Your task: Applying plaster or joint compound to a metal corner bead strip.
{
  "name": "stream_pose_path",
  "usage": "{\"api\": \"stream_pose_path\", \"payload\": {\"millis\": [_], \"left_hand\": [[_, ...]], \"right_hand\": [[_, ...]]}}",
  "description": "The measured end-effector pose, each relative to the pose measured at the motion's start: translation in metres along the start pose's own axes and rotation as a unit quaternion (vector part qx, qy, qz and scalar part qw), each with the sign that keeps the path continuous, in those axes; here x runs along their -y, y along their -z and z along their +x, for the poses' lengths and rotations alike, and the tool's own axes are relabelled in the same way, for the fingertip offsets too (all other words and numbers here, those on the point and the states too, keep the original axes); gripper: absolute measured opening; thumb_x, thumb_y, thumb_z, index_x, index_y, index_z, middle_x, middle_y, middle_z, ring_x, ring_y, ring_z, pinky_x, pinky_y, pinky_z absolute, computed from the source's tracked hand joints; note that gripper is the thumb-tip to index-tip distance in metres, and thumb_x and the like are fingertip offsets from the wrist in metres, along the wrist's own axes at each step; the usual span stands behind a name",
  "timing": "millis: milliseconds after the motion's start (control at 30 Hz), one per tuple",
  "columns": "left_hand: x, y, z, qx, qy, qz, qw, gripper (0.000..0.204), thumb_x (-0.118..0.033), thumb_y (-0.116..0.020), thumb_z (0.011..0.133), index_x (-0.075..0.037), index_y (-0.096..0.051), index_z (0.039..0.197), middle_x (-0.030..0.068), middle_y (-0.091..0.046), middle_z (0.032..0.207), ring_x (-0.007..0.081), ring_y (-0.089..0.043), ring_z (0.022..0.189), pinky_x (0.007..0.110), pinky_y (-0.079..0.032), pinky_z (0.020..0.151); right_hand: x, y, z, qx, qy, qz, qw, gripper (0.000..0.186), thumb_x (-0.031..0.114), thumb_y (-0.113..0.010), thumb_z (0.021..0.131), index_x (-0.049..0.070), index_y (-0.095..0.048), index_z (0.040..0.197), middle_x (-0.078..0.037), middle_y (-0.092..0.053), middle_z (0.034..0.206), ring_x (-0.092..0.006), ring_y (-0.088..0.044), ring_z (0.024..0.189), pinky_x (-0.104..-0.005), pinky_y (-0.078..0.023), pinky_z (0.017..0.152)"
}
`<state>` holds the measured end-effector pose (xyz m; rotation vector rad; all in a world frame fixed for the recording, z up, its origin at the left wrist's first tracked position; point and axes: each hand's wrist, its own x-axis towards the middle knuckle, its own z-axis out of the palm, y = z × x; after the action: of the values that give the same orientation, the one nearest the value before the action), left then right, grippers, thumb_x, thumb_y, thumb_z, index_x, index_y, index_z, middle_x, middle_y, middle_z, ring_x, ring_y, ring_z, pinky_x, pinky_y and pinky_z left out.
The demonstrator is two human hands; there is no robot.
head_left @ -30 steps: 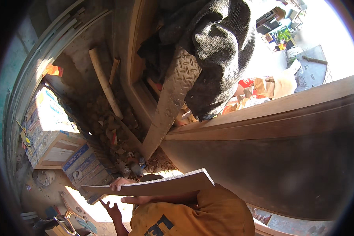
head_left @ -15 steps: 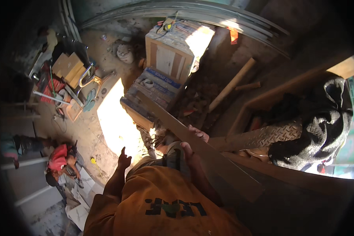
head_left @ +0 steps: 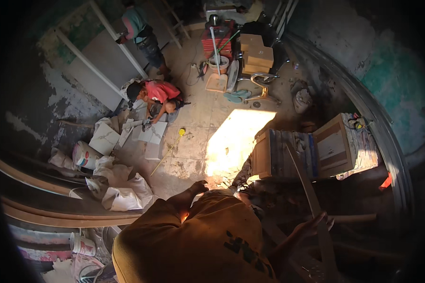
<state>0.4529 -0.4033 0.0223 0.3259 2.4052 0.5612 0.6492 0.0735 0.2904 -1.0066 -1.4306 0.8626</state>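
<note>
My right hand [head_left: 310,225] grips a long, narrow board [head_left: 307,188], thumb and fingers on either side of it. The board slants from the dark lower right up toward a stack of cardboard boxes [head_left: 288,153], its far end over the stack. My left hand [head_left: 195,188] is beside my body at waist height, fingers loosely apart, with nothing visible in it. Past it on the floor lie a bright sunlit patch and a yellow tape measure [head_left: 181,132] with its blade pulled out.
A person in a red shirt [head_left: 159,92] crouches over white tiles [head_left: 152,133]; another stands by the wall panels [head_left: 94,70]. Sacks [head_left: 125,195] and a bucket [head_left: 85,154] lie left. Cartons [head_left: 259,56], a dustpan [head_left: 216,83] and a metal chair base [head_left: 260,89] stand farther off.
My view has swung left, so the boxes now appear farther right and the workers nearer the middle. My right hand still holds the board; my left hand remains empty.
</note>
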Motion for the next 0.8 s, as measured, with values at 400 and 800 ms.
{"api": "stream_pose_path", "payload": {"millis": [400, 800], "left_hand": [[0.035, 0.006, -0.045, -0.011, 0.096, -0.071, 0.993, 0.052, -0.037, -0.071, 0.081, -0.014, -0.059, 0.126, 0.0167, -0.064, 0.12, 0.0327, -0.062, 0.111, 0.039, -0.05, 0.093], [0.068, -0.012, -0.108, -0.013, 0.225, -0.165, 0.96, 0.055, -0.035, -0.07, 0.078, -0.013, -0.059, 0.127, 0.0167, -0.063, 0.123, 0.0307, -0.061, 0.115, 0.038, -0.048, 0.097]], "right_hand": [[0.041, -0.027, -0.028, 0.081, 0.009, -0.046, 0.996, 0.045, 0.043, -0.063, 0.088, -0.001, -0.064, 0.098, -0.02, -0.036, 0.137, -0.0339, -0.041, 0.124, -0.0492, -0.047, 0.095], [0.008, -0.022, -0.026, 0.158, 0.109, -0.128, 0.973, 0.041, 0.036, -0.06, 0.091, -0.004, -0.062, 0.1, -0.019, -0.04, 0.131, -0.0351, -0.041, 0.12, -0.0474, -0.047, 0.092]]}}
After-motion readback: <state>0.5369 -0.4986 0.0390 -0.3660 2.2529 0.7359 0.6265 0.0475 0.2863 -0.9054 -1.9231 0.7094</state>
